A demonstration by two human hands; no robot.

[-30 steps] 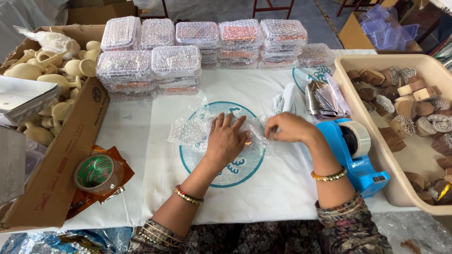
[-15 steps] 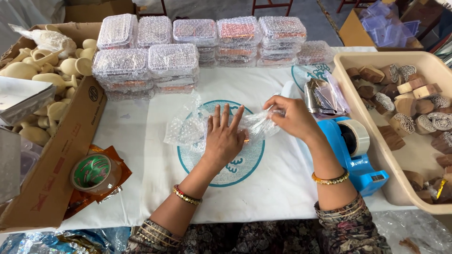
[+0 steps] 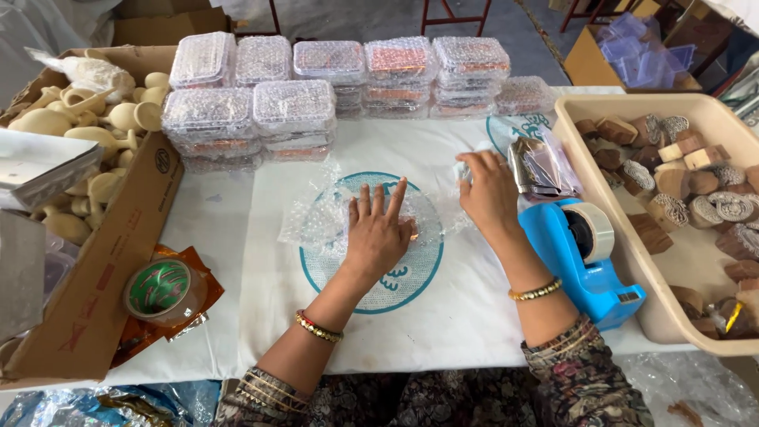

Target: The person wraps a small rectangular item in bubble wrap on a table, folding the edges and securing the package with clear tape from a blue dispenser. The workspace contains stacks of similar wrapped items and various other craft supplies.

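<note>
A sheet of clear bubble wrap (image 3: 316,217) lies on the white table cover (image 3: 237,261) over a teal ring print. My left hand (image 3: 378,233) presses flat on it with fingers spread, covering a small object that I cannot make out. My right hand (image 3: 486,190) pinches the wrap's right edge and holds it lifted toward the right, beside a pile of shiny clear bags (image 3: 541,166). A blue tape dispenser (image 3: 581,257) stands just right of my right forearm.
Stacks of bubble-wrapped boxes (image 3: 316,95) line the back of the table. A cardboard box of pale clay pieces (image 3: 71,150) sits at left, a green tape roll (image 3: 162,289) in front of it. A beige tray (image 3: 735,332) with carved wooden blocks is at right.
My right hand has moved right and back, pulling the wrap's edge out. My left hand has stayed pressed flat on the wrap.
</note>
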